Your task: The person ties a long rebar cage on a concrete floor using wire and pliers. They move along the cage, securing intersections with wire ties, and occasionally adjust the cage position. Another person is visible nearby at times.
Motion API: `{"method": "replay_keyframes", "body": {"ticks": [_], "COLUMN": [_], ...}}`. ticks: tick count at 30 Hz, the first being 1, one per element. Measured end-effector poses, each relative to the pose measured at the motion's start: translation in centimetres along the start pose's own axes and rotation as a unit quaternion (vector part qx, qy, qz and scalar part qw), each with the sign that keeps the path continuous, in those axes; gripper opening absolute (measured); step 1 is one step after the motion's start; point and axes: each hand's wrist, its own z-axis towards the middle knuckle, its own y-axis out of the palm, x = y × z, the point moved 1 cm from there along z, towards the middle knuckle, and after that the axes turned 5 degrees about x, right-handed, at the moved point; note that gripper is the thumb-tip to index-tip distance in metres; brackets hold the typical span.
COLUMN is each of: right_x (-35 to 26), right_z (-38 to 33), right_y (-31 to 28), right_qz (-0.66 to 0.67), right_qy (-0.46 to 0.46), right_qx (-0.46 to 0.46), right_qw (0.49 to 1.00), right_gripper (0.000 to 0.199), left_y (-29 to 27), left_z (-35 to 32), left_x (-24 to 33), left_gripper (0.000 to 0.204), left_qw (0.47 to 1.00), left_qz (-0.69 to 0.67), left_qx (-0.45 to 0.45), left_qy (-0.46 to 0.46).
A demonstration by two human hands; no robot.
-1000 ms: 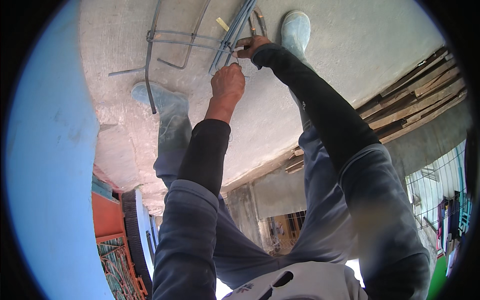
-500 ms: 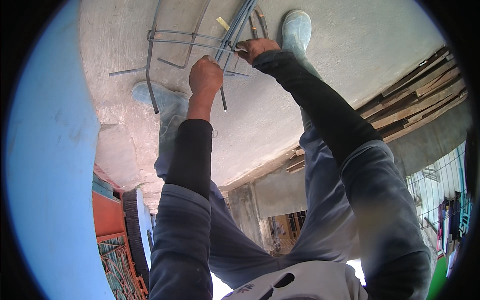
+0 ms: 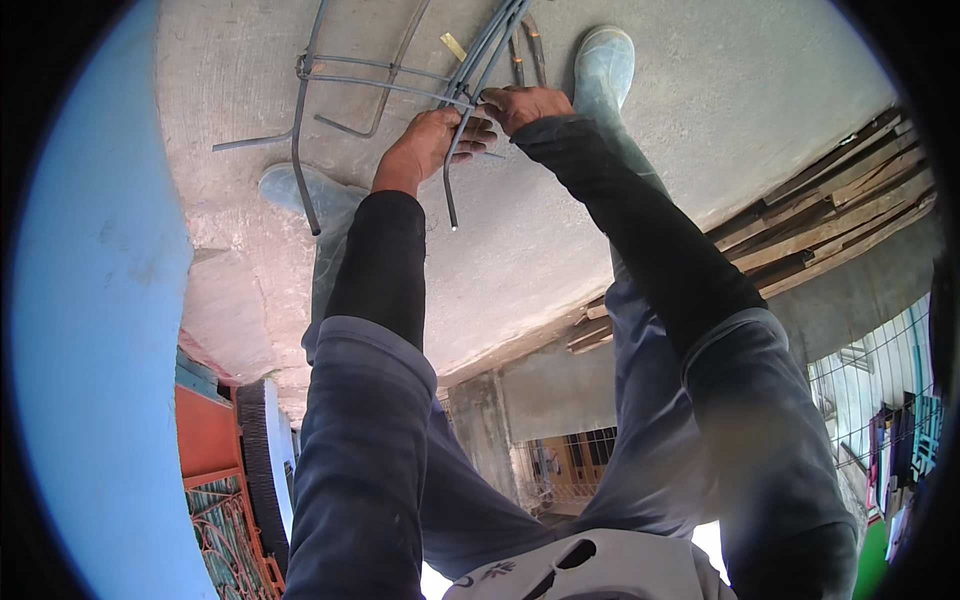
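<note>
Steel reinforcing bars (image 3: 487,48) run together at the top of the view, joined to a thin rectangular steel stirrup (image 3: 375,84). My left hand (image 3: 432,142) is at their near end, fingers stretched out and passing behind a bent bar (image 3: 449,190) that points down toward me. Just right of the crossing, my right hand (image 3: 527,106) has its fingertips pinched together against the bars. Whatever lies in that pinch is too small to make out. Another bent bar (image 3: 301,150) stands at the stirrup's left corner.
Two dark rods with orange bands (image 3: 535,52) lie beside the bars, near a yellowish strip (image 3: 453,46). My boots (image 3: 604,68) stand on the concrete floor (image 3: 700,90), either side of the steel. Stacked wooden planks (image 3: 840,205) are at right; a blue wall (image 3: 95,300) rises at left.
My left hand has gone from closed to spread fingers and slid right, behind the bent bar. My right hand has shifted slightly right and nearer, its fingers still pinched.
</note>
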Motion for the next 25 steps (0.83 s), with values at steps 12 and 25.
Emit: {"method": "replay_keyframes", "body": {"ticks": [12, 25], "right_x": [0.1, -1.2], "right_z": [-0.1, -0.9], "right_y": [0.9, 1.5], "right_qz": [0.0, 0.063], "right_qy": [0.066, 0.096], "right_qx": [-0.02, 0.003], "right_qw": [0.998, 0.993], "right_gripper": [0.027, 0.022], "left_y": [0.6, 5.9], "left_z": [-0.4, -3.4], "left_x": [0.8, -1.8], "left_gripper": [0.02, 0.023], "left_qw": [0.967, 0.825], "left_qz": [0.023, 0.066], "left_qx": [0.182, 0.44], "left_qy": [0.176, 0.348]}}
